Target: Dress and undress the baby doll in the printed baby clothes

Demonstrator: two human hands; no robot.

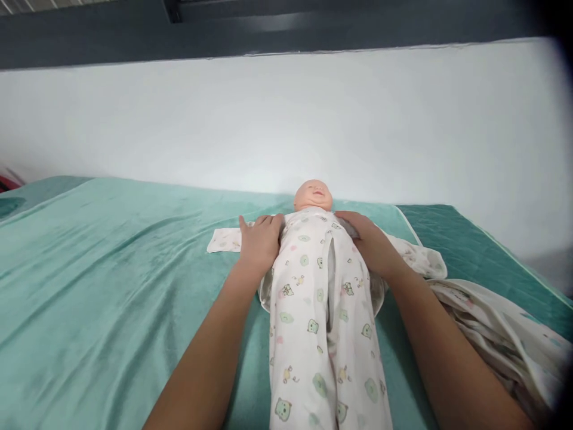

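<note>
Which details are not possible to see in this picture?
In the head view:
Pink plastic doll: body hidden by white animal-print trousers; bottom edge cuts off their ends.
White printed sleeve: inner part behind the left hand.
Crumpled white printed cloth: partly behind the right forearm, partly in the dark corner.
Red object: cut by left edge, unidentifiable.

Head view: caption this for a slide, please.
Left hand and right hand flank a doll in patterned clothes, lying on a green blanket.

White wall (215, 119) runs along teal blanket's (111, 286) far edge, dark grey beam (111, 42) above it. Darker green quilted cover (452, 239) past blanket's right edge. Light soft, even.
</note>
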